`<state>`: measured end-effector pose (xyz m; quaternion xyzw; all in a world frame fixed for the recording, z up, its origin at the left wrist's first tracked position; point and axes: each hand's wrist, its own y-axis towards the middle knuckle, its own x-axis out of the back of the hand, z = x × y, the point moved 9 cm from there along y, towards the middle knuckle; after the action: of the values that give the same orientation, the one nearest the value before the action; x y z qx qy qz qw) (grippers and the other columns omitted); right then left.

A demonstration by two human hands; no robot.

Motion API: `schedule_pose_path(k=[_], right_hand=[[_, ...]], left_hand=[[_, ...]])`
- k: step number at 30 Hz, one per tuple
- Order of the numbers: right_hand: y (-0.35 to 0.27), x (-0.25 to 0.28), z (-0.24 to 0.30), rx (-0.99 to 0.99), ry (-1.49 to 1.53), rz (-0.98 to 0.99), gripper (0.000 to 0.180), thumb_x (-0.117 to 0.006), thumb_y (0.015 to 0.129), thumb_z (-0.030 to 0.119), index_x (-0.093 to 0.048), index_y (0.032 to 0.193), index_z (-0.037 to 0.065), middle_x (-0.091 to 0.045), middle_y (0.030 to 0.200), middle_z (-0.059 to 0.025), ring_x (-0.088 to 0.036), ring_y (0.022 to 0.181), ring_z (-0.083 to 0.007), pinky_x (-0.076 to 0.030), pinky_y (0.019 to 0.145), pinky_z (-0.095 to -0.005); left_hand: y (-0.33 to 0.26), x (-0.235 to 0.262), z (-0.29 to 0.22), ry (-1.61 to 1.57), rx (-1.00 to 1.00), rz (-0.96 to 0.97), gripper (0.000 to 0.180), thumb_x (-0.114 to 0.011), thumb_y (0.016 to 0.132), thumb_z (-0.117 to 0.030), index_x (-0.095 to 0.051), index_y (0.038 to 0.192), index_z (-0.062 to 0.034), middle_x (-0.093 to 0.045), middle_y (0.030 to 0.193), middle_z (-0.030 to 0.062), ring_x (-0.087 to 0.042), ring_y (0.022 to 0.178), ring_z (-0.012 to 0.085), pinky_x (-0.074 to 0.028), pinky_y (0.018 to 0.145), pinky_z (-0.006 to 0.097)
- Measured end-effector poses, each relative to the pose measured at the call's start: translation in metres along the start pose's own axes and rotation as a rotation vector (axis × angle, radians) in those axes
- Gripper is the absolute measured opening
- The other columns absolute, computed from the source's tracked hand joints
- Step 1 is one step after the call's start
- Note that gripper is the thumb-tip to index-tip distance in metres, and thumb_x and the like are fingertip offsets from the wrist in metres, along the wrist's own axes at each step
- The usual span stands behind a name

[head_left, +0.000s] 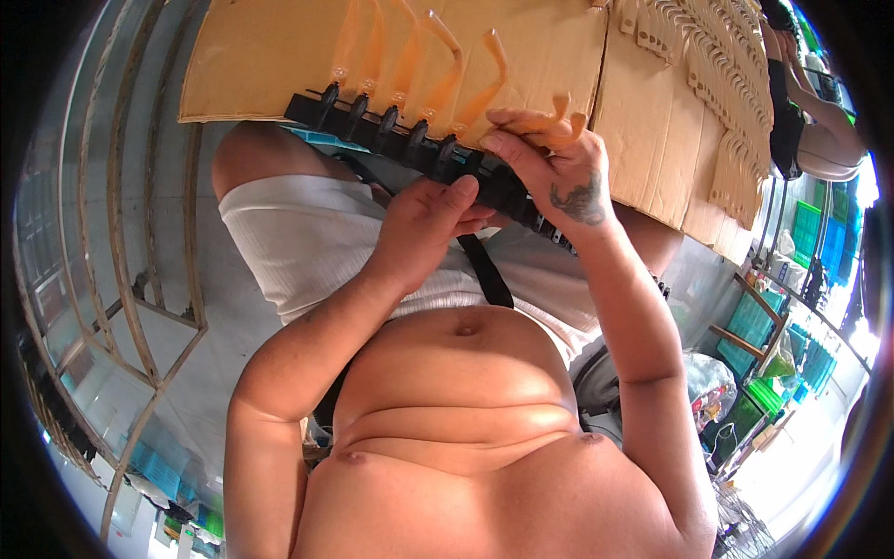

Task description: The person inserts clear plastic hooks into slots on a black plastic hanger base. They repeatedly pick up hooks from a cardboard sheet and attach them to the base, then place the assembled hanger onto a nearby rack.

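A black rack bar (386, 140) with a row of clips lies across my lap at the cardboard's near edge. Several translucent orange eyeglass temples (482, 88) stand up from its clips, their curved ends pointing away from me. My left hand (433, 216) is closed on a black clip at the bar's near side, thumb on top. Beyond the bar my right hand (559, 172) pinches an orange temple close to the clips. More orange curved tips (562, 116) poke out past its fingers. The fingers hide where that temple meets the rack.
Cardboard (279, 56) covers the work surface ahead. Rows of orange eyeglass temples (726, 84) lie on its right part. Another person (815, 121) is at the far right. Metal frame bars (121, 205) stand at left, and shelves with green and blue bins (754, 326) at right.
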<state>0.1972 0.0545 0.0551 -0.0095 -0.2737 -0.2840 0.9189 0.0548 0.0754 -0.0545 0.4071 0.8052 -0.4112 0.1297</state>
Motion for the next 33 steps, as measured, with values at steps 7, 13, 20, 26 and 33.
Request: schedule_pose_path(k=[7, 13, 20, 26, 33], right_hand=[[0.001, -0.001, -0.003, -0.064, 0.011, 0.013, 0.018, -0.073, 0.079, 0.014, -0.071, 0.094, 0.004, -0.070, 0.079, -0.0122, -0.069, 0.071, -0.0207, -0.053, 0.064, -0.0285], [0.001, -0.005, -0.003, -0.095, 0.003, 0.078, 0.020, -0.071, 0.082, 0.013, -0.069, 0.098, 0.001, -0.071, 0.082, -0.0111, -0.068, 0.075, -0.0160, -0.053, 0.070, -0.0261], [-0.003, 0.007, 0.001, 0.067, -0.102, 0.165, 0.020, -0.066, 0.085, 0.015, -0.066, 0.101, 0.001, -0.068, 0.080, -0.0158, -0.067, 0.075, -0.0284, -0.052, 0.068, -0.0322], [-0.006, 0.014, -0.004, -0.090, -0.070, 0.181, 0.015, -0.064, 0.087, 0.016, -0.065, 0.094, 0.002, -0.066, 0.077, -0.0150, -0.066, 0.074, -0.0309, -0.051, 0.067, -0.0346], [-0.006, 0.009, 0.004, 0.000, -0.128, 0.255, 0.014, -0.063, 0.089, 0.012, -0.066, 0.095, -0.001, -0.068, 0.078, -0.0126, -0.067, 0.073, -0.0192, -0.052, 0.069, -0.0286]], left_hand=[[-0.003, 0.000, -0.002, -0.008, -0.006, -0.030, 0.033, -0.060, 0.093, -0.034, -0.059, 0.094, -0.0012, -0.068, 0.094, 0.0117, -0.068, 0.089, 0.0216, -0.055, 0.076, 0.030], [-0.003, 0.000, -0.002, 0.006, -0.005, -0.035, 0.034, -0.060, 0.093, -0.035, -0.059, 0.094, -0.0011, -0.067, 0.093, 0.0113, -0.068, 0.088, 0.0218, -0.055, 0.076, 0.031], [0.002, -0.005, 0.003, 0.030, -0.032, 0.087, 0.035, -0.060, 0.093, -0.035, -0.061, 0.104, -0.0024, -0.068, 0.098, 0.0102, -0.066, 0.093, 0.0196, -0.053, 0.082, 0.031], [0.002, -0.022, 0.019, 0.037, 0.062, 0.116, 0.032, -0.057, 0.095, -0.031, -0.059, 0.108, -0.0012, -0.068, 0.098, 0.0100, -0.066, 0.096, 0.0179, -0.052, 0.083, 0.030], [0.000, -0.020, 0.020, 0.035, 0.066, 0.063, 0.031, -0.055, 0.096, -0.031, -0.060, 0.098, 0.0000, -0.069, 0.095, 0.0116, -0.068, 0.090, 0.0179, -0.054, 0.079, 0.029]])
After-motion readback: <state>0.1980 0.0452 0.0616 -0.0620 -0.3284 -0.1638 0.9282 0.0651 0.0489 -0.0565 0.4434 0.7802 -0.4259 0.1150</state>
